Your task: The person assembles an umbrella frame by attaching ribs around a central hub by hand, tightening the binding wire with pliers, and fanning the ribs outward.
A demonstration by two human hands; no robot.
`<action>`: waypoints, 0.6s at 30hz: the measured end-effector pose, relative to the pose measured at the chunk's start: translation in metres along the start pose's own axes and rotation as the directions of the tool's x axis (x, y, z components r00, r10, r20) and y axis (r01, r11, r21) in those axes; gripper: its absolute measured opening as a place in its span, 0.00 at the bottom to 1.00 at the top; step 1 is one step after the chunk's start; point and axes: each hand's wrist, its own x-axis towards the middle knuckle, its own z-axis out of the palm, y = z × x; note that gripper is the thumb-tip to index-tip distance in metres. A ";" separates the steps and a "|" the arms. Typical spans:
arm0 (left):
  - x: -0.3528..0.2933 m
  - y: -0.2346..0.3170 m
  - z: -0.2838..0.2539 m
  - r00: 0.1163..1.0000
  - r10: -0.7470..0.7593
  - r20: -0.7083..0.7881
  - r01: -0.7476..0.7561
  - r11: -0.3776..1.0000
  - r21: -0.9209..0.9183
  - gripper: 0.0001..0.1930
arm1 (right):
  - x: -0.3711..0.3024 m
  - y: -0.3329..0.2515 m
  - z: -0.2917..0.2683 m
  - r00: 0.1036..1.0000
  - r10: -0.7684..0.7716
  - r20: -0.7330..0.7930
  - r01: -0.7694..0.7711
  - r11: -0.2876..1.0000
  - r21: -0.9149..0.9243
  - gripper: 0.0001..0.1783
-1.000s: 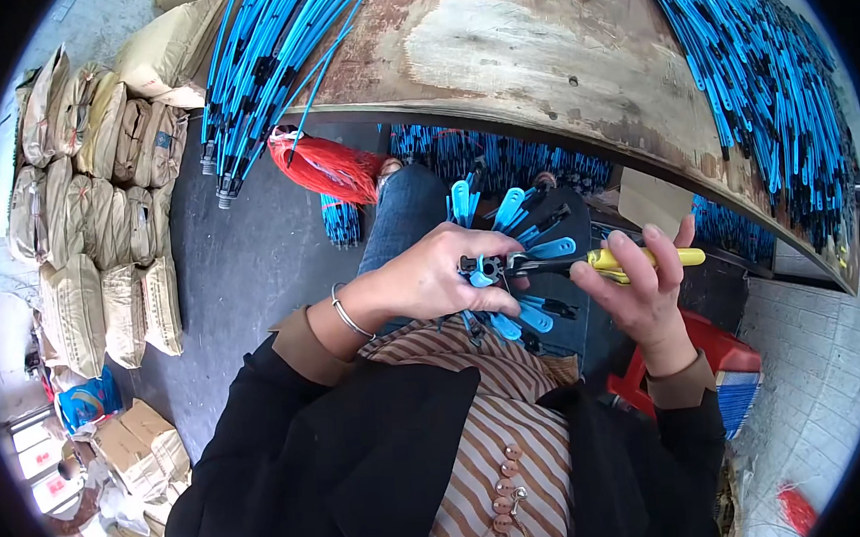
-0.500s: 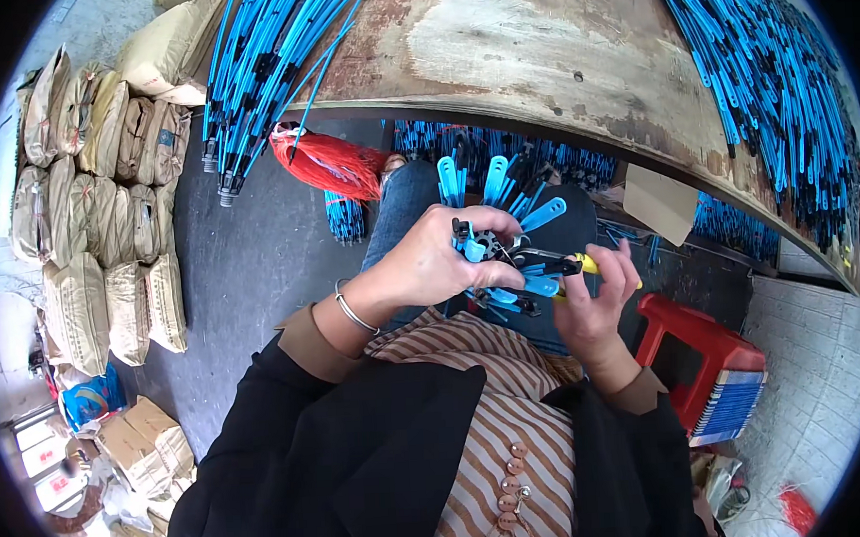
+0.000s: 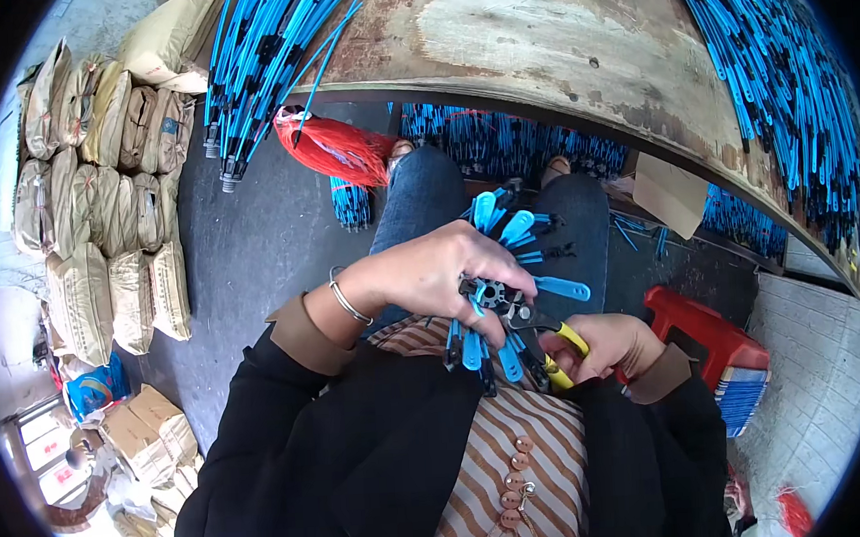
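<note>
My left hand is closed around a black toothed hub. Flat blue plastic arms with rounded ends and black clip-like parts fan out from it on several sides. In my right hand is a pair of yellow-handled pliers, its fingers wrapped round the grips. The metal jaws lie against the hub's right side, beside my left fingertips; whether they bite on anything cannot be made out. The whole piece is held above my lap.
Ahead is a worn wooden table, with blue-and-black rods piled left and more rods right. Red strands hang below its edge. A red plastic stool stands at right. Tan sacks are stacked at left.
The pliers have swung down and inward, their jaws now at the hub and handles pointing toward my body. My right hand has dropped lower. The hub piece has shifted slightly nearer to me.
</note>
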 end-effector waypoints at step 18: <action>-0.006 -0.001 -0.015 0.995 -0.055 -0.082 0.050 0.997 -0.063 0.22 | 0.011 0.011 0.021 0.989 -0.146 -0.022 0.148 0.973 0.175 0.34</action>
